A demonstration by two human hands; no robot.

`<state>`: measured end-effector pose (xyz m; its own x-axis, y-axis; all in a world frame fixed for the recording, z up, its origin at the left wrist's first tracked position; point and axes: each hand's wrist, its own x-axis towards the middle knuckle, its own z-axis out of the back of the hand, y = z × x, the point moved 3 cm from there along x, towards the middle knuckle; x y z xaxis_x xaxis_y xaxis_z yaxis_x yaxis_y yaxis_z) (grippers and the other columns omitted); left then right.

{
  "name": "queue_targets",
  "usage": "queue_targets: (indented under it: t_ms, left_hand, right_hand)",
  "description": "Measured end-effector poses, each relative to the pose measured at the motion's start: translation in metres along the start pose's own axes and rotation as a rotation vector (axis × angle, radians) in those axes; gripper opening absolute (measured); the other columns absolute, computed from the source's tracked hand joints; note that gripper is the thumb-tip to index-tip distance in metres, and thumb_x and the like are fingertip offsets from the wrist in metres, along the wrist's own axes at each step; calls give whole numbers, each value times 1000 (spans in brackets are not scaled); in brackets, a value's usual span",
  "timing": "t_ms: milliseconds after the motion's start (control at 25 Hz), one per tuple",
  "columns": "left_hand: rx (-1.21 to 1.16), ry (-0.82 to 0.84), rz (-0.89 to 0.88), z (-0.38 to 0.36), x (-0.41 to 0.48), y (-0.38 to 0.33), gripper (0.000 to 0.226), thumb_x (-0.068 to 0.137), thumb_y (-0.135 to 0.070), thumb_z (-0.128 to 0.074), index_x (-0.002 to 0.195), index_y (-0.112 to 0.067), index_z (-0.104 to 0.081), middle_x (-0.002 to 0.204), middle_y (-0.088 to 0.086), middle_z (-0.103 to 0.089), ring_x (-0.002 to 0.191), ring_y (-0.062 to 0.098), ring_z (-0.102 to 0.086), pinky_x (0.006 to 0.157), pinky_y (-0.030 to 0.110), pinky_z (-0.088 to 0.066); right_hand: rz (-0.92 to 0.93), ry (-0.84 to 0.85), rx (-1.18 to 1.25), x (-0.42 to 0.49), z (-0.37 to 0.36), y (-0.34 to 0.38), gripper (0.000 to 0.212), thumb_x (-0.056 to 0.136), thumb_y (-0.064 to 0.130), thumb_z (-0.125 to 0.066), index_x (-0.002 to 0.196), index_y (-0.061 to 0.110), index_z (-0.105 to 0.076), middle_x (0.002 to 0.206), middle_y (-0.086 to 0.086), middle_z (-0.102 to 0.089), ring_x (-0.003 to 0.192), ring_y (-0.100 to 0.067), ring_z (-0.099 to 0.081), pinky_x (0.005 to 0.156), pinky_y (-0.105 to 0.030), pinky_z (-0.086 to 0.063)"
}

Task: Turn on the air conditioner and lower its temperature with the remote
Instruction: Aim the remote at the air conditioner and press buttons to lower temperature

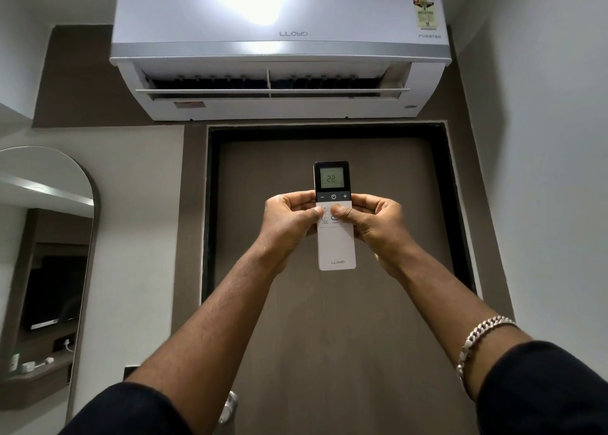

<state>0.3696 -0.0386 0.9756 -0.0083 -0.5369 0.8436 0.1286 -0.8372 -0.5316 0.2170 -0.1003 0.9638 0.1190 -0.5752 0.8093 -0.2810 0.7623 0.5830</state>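
Note:
A white wall air conditioner (279, 23) hangs high above a brown door, its front louver swung open. I hold a slim white remote (336, 247) upright at arm's length below it, and its dark top screen reads 22. My left hand (289, 224) grips the remote's left edge, thumb lying on the round buttons under the minus key. My right hand (375, 224) grips the right edge, thumb resting on the buttons just below the power key. A silver chain bracelet circles my right wrist.
The brown door (329, 336) in a black frame fills the wall ahead, with a metal handle (228, 408) low down. An arched mirror (49, 253) stands at the left, reflecting a dark screen and a shelf. White walls close in on both sides.

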Motion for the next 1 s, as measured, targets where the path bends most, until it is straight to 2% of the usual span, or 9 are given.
queue_targets:
  t_ms: [200,400,480,640,760,880,1000]
  left_hand:
    - [12,-12,13,1,-1,1,18,88,-4,-63,103,-14,-67,95,5,-75,87,18,-75,71,29,-62]
    - [10,-23,31,2,-2,1,27,87,-5,-64,114,-5,-64,103,12,-74,94,24,-74,77,33,-62]
    - [9,-18,37,1,-2,0,24,88,-5,-63,112,-6,-64,102,11,-74,92,22,-74,75,32,-62]
    - [-3,-30,55,-1,-3,-5,11,91,-11,-60,95,-17,-69,90,2,-76,82,16,-76,65,25,-61]
    - [18,-59,50,-1,-3,-6,7,90,-16,-62,91,-17,-69,89,5,-76,81,17,-76,67,28,-62]
    - [36,-78,46,-1,-2,-9,8,89,-17,-64,93,-15,-70,91,8,-77,84,22,-76,71,35,-62]
    - [49,-78,38,-3,-1,-13,7,88,-14,-66,88,-19,-71,85,4,-77,78,19,-76,64,29,-62]
  right_hand:
    - [5,-5,9,-3,-3,2,45,79,13,-76,120,0,-61,113,-17,-72,97,-29,-73,81,-39,-60]
    - [28,13,-1,-5,-2,8,38,79,12,-75,114,3,-63,110,-15,-72,87,-19,-74,68,-24,-61]
    - [26,15,7,-6,-1,9,41,79,11,-75,117,1,-62,111,-17,-72,90,-23,-74,72,-27,-61]
    - [25,20,3,-6,0,8,41,80,13,-75,117,2,-63,111,-16,-73,95,-26,-74,76,-33,-61]
    - [30,27,2,-6,0,8,41,79,15,-75,117,4,-64,110,-14,-74,92,-23,-75,73,-31,-62]
    - [23,32,-3,-4,0,7,44,78,16,-77,119,4,-64,110,-14,-74,96,-26,-74,79,-38,-61]
    - [28,39,6,-5,1,6,43,78,16,-78,117,4,-66,107,-13,-76,95,-26,-75,78,-38,-60]
